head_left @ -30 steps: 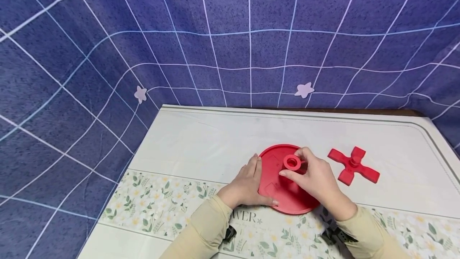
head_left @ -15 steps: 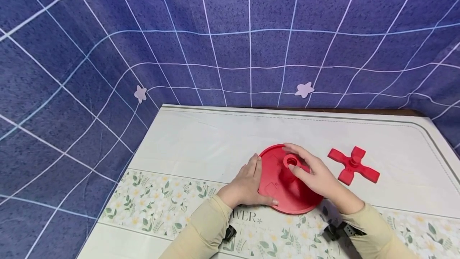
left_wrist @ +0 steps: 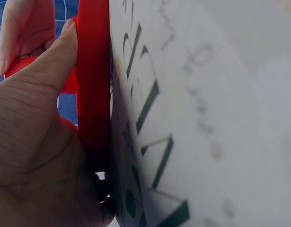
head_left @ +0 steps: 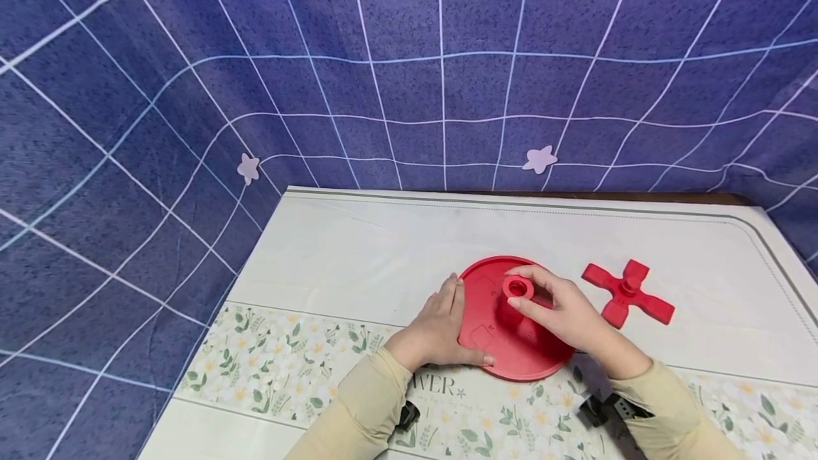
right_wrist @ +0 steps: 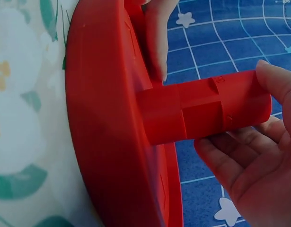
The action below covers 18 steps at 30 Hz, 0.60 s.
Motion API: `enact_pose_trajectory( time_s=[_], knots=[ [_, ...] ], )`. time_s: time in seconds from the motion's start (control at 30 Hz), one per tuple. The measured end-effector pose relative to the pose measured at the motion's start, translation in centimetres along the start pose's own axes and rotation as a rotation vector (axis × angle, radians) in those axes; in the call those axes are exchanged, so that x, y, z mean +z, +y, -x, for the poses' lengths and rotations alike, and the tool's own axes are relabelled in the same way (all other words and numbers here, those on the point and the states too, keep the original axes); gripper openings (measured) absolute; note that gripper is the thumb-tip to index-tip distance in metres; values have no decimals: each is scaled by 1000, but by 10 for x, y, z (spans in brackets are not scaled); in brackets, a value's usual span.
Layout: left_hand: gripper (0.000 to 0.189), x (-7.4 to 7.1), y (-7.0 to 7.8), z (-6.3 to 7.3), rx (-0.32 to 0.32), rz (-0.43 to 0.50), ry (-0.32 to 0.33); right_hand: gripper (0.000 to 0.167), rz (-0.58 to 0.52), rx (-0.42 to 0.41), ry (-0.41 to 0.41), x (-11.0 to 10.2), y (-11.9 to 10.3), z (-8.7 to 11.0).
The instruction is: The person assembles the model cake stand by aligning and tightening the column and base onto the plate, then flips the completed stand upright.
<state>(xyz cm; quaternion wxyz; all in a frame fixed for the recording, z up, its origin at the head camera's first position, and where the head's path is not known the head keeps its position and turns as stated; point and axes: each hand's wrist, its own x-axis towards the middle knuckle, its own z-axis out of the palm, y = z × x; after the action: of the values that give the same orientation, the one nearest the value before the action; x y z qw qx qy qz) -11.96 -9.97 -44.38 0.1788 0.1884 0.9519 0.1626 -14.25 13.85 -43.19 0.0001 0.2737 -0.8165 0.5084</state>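
Observation:
A red round plastic base (head_left: 476, 304) with a raised rim lies flat on the table. From its middle rises an upright red hollow tube (head_left: 509, 286), open at the top. In the right wrist view the tube (right_wrist: 204, 111) shows flat-cut sides, small marks and a seam partway along it. My right hand (head_left: 565, 307) pinches the tube's upper end, thumb on the near side and fingers on the far side. My left hand (head_left: 441, 325) holds the base's left edge, fingers along the rim and thumb on the near rim. Its fingertips are partly hidden in the left wrist view.
A red four-armed cross piece (head_left: 629, 291) with a short central peg lies to the right of the base. White cloth with a floral band (head_left: 287, 353) covers the table. Behind and to the left hangs a blue grid-patterned curtain (head_left: 409, 91).
My right fingers spread away from the tube's top half a second ago and now close around it again. My left hand and the base have stayed in place.

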Motion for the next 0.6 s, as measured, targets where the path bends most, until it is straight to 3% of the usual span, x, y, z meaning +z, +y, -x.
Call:
enact_pose_trajectory(
  time_s=[0.33, 0.6],
  knots=[
    [127, 1, -1, -1, -1, -19, -1, 35, 33, 20, 92, 8, -1, 0],
    [126, 1, -1, 0, 0, -22, -2, 40, 133, -29, 175, 14, 0, 0]
  ],
)
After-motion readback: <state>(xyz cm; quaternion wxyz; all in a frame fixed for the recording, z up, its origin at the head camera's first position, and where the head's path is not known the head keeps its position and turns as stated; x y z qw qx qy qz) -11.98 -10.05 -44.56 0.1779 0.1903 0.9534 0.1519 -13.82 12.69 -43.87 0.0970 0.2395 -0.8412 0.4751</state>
